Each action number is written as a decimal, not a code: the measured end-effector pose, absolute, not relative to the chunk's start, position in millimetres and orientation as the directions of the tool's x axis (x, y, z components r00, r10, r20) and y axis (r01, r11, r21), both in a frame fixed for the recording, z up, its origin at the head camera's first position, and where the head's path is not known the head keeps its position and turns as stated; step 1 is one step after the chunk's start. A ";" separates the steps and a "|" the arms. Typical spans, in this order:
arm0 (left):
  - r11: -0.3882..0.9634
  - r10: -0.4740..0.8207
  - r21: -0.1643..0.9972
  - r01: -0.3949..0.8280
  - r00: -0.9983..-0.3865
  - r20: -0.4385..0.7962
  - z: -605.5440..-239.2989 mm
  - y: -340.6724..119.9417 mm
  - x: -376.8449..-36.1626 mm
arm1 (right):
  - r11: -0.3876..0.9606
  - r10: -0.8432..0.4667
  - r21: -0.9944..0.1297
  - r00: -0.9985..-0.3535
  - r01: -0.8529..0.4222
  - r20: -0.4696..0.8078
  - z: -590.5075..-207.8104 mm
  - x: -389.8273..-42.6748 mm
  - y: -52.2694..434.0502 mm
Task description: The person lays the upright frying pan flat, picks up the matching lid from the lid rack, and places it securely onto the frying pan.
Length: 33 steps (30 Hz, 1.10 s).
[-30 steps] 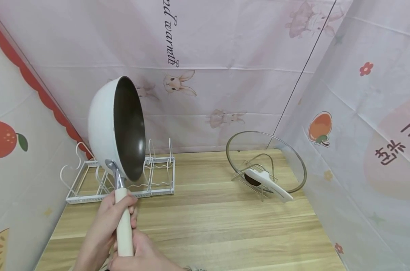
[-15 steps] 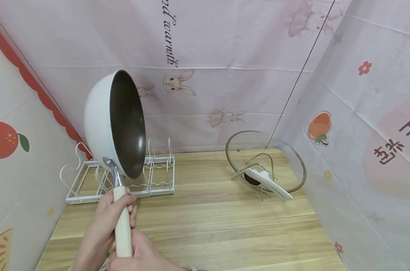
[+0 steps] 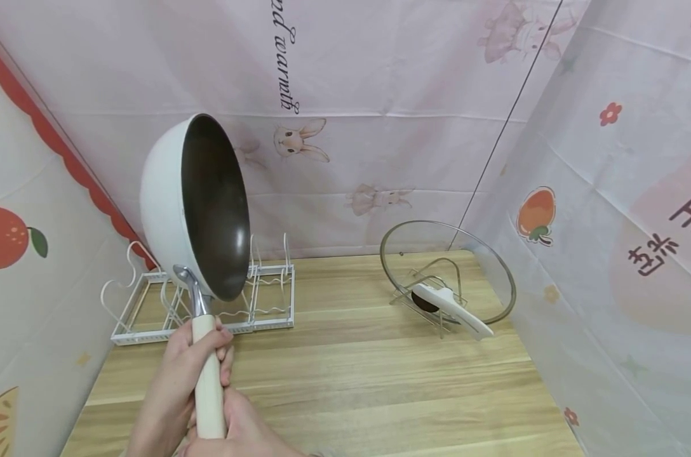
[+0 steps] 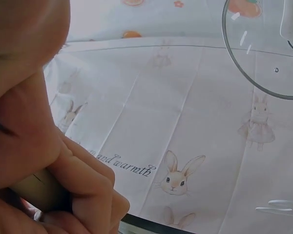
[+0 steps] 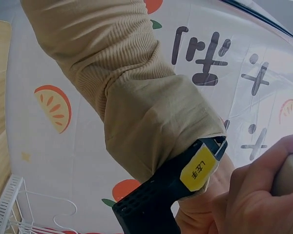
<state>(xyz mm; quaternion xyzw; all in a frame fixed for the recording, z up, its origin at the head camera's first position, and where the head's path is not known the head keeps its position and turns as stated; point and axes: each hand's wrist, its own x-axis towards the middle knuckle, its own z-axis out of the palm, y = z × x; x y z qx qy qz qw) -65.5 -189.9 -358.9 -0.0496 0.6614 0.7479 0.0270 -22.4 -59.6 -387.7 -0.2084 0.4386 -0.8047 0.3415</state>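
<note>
A white wok (image 3: 168,203) with a dark inner face is held up on edge above the left part of the wooden desk (image 3: 380,381), its open side turned to the right and its cream handle (image 3: 209,381) pointing down. The handle is gripped by both hands: the left hand (image 3: 191,355) is wrapped round its upper part, and the right hand (image 3: 242,431) is closed round its lower end at the bottom edge of the head view. In the left wrist view the fingers (image 4: 88,180) are seen curled round the handle.

The words "and warmth" (image 4: 119,165) are printed in script on the pink backdrop, beside a rabbit drawing (image 3: 294,141). Dark characters (image 3: 674,238) are printed on the right wall. A yellow tag (image 5: 199,168) with small writing, not clearly readable, is seen on the wrist strap below a beige sleeve (image 5: 122,83).

A white wire rack (image 3: 208,298) stands just behind the wok's lower rim, near the left wall. A glass lid (image 3: 445,270) with a white handle is propped in a wire stand (image 3: 431,298) near the right wall, well apart from the wok. Bare desk lies between rack and stand and along the front.
</note>
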 end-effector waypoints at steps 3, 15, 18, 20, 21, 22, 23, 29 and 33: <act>-0.132 -0.014 0.987 -0.093 -0.995 -0.095 -359.1 -189.8 -65.2 | -0.382 -0.731 -0.848 -0.681 0.368 0.034 -387.6 -22.1 -59.6; -0.175 0.012 0.981 -0.085 -0.996 -0.084 -360.5 -189.6 -64.9 | -0.397 -0.725 -0.840 -0.687 0.371 0.039 -386.4 -19.3 -59.7; -0.186 0.020 0.979 -0.083 -0.997 -0.081 -360.4 -189.4 -65.6 | -0.404 -0.723 -0.839 -0.690 0.365 0.048 -387.1 -19.0 -59.8; -0.195 0.026 0.977 -0.090 -0.996 -0.087 -360.5 -189.1 -66.5 | -0.412 -0.716 -0.837 -0.696 0.360 0.053 -387.4 -19.3 -59.5; -0.202 0.029 0.975 -0.096 -0.995 -0.092 -360.7 -189.0 -66.9 | -0.422 -0.710 -0.835 -0.701 0.353 0.063 -387.4 -19.7 -59.4; -0.209 0.032 0.973 -0.102 -0.995 -0.098 -360.9 -188.9 -67.4 | -0.428 -0.706 -0.835 -0.704 0.347 0.069 -387.7 -20.0 -59.4; -0.215 0.034 0.971 -0.108 -0.994 -0.103 -361.2 -188.7 -67.9 | -0.431 -0.704 -0.834 -0.706 0.344 0.073 -387.8 -20.3 -59.1; -0.261 0.063 0.958 -0.119 -0.992 -0.107 -363.6 -187.9 -69.4 | -0.451 -0.698 -0.822 -0.712 0.348 0.081 -388.5 -21.5 -57.3; -0.283 0.080 0.952 -0.120 -0.992 -0.101 -364.4 -187.5 -70.6 | -0.459 -0.688 -0.826 -0.719 0.329 0.096 -388.8 -21.7 -56.5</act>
